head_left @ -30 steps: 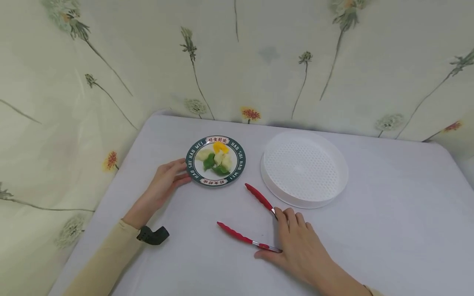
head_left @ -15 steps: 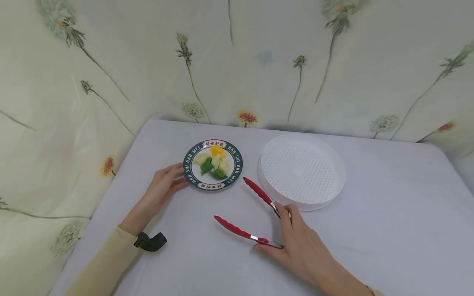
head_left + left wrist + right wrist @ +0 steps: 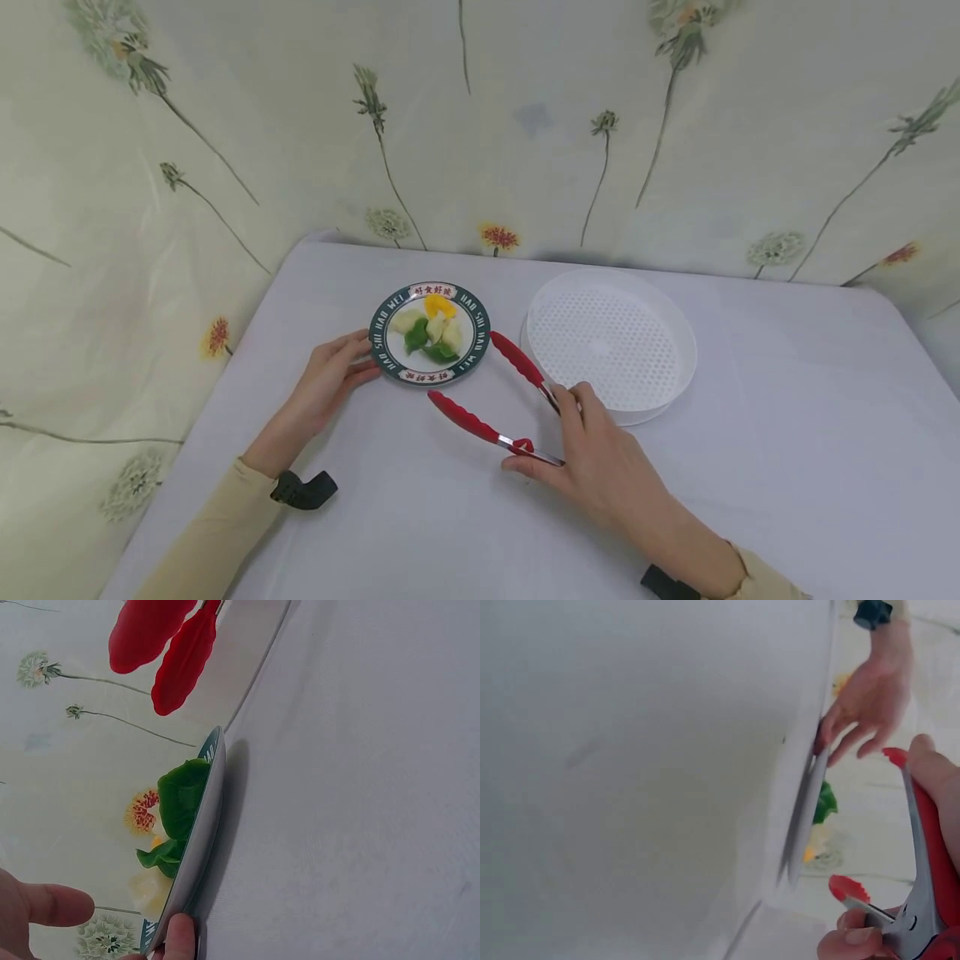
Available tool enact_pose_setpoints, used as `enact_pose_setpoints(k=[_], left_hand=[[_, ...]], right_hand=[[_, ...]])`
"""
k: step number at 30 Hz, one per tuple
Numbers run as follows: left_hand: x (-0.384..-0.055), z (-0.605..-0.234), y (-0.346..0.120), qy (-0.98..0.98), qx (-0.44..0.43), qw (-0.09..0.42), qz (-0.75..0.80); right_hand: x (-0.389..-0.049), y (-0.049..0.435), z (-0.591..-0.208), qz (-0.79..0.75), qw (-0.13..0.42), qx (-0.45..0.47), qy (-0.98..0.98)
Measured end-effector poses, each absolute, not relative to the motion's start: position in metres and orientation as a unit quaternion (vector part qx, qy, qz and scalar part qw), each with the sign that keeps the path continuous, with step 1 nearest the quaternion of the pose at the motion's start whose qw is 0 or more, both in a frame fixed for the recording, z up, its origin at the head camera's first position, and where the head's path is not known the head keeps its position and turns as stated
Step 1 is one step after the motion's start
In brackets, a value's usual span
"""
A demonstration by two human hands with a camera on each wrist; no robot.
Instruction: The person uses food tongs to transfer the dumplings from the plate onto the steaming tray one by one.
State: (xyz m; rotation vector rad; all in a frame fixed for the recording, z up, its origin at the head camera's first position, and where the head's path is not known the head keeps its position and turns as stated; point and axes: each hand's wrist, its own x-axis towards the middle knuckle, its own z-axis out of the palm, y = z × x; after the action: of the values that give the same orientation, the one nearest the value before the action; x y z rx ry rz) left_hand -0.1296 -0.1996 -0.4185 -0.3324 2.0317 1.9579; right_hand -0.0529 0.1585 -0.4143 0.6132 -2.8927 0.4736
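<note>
My right hand (image 3: 607,458) grips a pair of red-tipped tongs (image 3: 467,419), their two arms spread wide. The upper tip stands at the right rim of a green-bordered plate (image 3: 427,377); the lower tip is just below its front rim. Several green, pale and yellow dumpling-like food pieces (image 3: 437,329) lie on the plate. At its left edge rests my left hand (image 3: 322,387). In the left wrist view a fingertip (image 3: 180,934) touches the plate's underside near the rim, while the thumb (image 3: 64,905) stands apart from it.
A round white tray (image 3: 611,342) with a perforated-looking bottom stands right of the plate, close behind the tongs. White cloth (image 3: 787,400) covers the table. A flower-printed cloth (image 3: 540,167) hangs behind the table's back edge.
The right hand has moved the tongs forward and slightly left, bringing their tips up to the plate. The left hand has stayed at the plate's edge.
</note>
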Motion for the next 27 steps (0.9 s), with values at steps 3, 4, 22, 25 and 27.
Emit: enact_pose_setpoints(k=[3, 4, 22, 25, 27], left_hand=[[-0.129, -0.418, -0.199, 0.708, -0.114, 0.15, 0.681], [-0.129, -0.417, -0.199, 0.708, -0.113, 0.15, 0.681], [-0.129, -0.419, -0.198, 0.716, -0.112, 0.148, 0.673], [-0.129, -0.419, -0.198, 0.716, -0.11, 0.146, 0.674], [-0.129, -0.419, -0.197, 0.714, -0.11, 0.146, 0.676]], right_hand=[[-0.061, 0.153, -0.411, 0.152, 0.057, 0.203, -0.966], [-0.063, 0.151, -0.411, 0.149, 0.051, 0.202, -0.967], [-0.086, 0.129, -0.405, 0.12, 0.054, 0.252, -0.959], [-0.088, 0.126, -0.406, 0.113, 0.051, 0.262, -0.957], [-0.09, 0.124, -0.407, 0.106, 0.052, 0.268, -0.956]])
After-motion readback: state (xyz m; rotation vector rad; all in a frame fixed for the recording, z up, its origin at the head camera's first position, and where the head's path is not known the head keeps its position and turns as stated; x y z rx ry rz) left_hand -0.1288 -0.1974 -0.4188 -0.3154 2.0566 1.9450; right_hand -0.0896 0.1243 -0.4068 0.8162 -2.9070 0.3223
